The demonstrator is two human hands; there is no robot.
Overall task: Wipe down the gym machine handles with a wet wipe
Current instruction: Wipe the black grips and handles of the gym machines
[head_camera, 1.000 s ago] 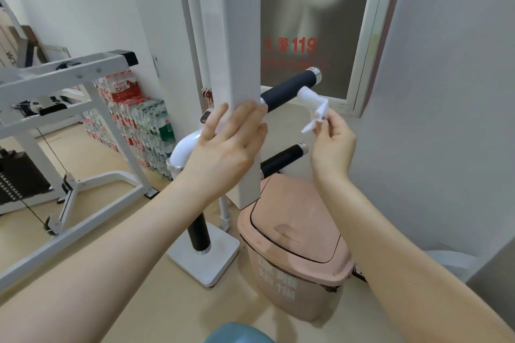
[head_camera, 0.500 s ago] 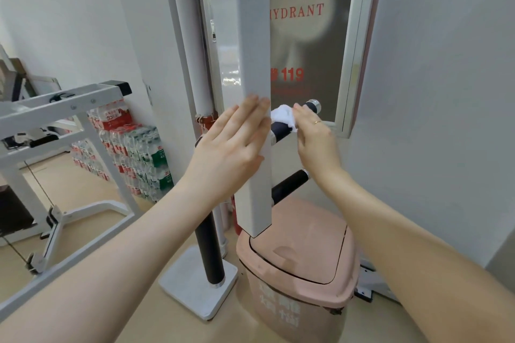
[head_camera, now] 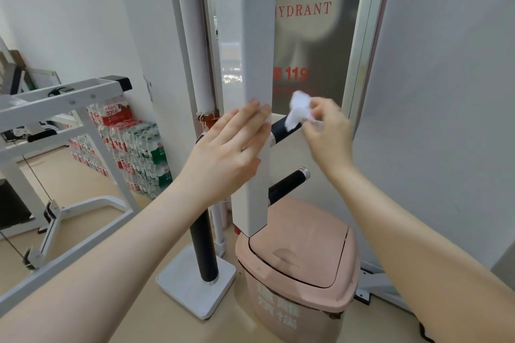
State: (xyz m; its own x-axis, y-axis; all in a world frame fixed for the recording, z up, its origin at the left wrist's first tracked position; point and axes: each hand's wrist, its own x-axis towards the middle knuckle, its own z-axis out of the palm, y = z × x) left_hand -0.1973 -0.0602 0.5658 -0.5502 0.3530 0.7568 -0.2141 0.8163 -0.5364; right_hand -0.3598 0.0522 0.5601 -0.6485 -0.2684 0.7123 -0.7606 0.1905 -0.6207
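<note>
Wipe (head_camera: 298,108), white and bunched, sits at centre frame pinched in the right hand (head_camera: 327,135) against the upper black handle (head_camera: 284,128). Left hand (head_camera: 228,153) lies flat, fingers straight, on the white post (head_camera: 256,36). A second handle (head_camera: 288,185) juts out lower down. Below it the pink bin (head_camera: 301,267) stands lid closed, contents hidden

Crumpled white wet wipe (head_camera: 299,110) on upper black handle (head_camera: 281,131); lower black handle (head_camera: 288,182) bare.
</note>
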